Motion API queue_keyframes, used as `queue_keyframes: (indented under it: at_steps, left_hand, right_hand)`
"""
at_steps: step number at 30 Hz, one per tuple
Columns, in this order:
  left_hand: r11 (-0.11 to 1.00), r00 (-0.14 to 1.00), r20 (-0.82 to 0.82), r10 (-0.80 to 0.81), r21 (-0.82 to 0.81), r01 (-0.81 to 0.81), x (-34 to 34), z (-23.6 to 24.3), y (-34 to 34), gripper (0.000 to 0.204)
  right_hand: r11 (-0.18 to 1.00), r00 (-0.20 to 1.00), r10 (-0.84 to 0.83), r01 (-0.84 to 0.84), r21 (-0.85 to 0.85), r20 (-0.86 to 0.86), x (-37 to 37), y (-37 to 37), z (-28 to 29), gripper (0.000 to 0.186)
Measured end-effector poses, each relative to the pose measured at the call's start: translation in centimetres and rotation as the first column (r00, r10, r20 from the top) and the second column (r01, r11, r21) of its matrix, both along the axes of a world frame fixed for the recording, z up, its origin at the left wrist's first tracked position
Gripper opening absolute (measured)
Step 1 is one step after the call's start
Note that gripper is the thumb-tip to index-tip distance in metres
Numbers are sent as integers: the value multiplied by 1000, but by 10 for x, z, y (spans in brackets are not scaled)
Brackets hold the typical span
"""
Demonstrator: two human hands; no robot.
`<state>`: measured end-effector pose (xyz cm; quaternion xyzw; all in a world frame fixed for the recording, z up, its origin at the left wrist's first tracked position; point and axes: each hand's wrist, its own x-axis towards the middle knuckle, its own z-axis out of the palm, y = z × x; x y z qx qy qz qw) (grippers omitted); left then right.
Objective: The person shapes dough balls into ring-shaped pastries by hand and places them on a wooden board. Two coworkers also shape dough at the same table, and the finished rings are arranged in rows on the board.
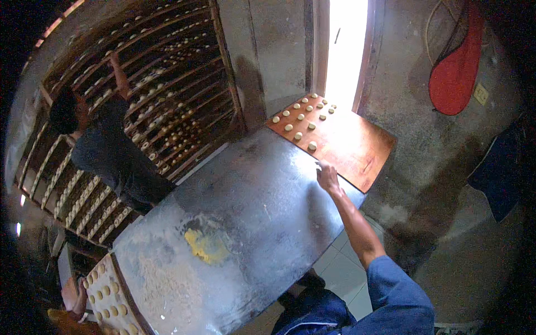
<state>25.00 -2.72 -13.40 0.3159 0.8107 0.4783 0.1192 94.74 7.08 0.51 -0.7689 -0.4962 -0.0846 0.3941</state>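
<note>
The right hand (328,177) is at the bench-side edge of a wooden board (357,146), fingers bent toward it. Something pale shows at the fingertips, dough or glare, so I cannot tell whether they grip anything. The left hand is out of view, its state unknown. The blue sleeve (399,287) runs off the bottom.

The board lies across the far right end of the bench (251,167). Its dough balls (298,135) stand in rows toward its left corner; those nearest the bright doorway (346,50) blur together.

Flour (167,279) and a yellow patch (206,248) mark the bench's left half. Across its left end, a tray (124,276) of dough pieces is cut off below. Another person's hand (78,301) is at its outer edge, the arm mostly hidden.

Beyond the bench's back edge, a co-worker (117,148) reaches up to a rack (226,70), covering part of it; its deeper shelves are dim.
</note>
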Motion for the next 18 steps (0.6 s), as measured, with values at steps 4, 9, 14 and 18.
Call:
queue_keyframes:
  at_steps: [4,9,14,18]
  left_hand:
    - [1000,999,-29,25,-18,-25,18,2,20,69]
    - [995,995,-29,90,-40,-91,25,-2,28,69]
    - [973,978,-48,204,-104,-208,11,4,-12,69]
    - [936,946,-11,323,-141,-321,-1,4,-44,70]
  right_hand:
    - [998,987,53,-50,-23,153,87,73,-13,31]
    - [913,860,405,-397,-92,311,151,109,-32,31]
    - [909,912,401,-383,-163,91,83,75,-14,22]
    - [854,906,422,-412,-319,-39,-24,-82,4,26]
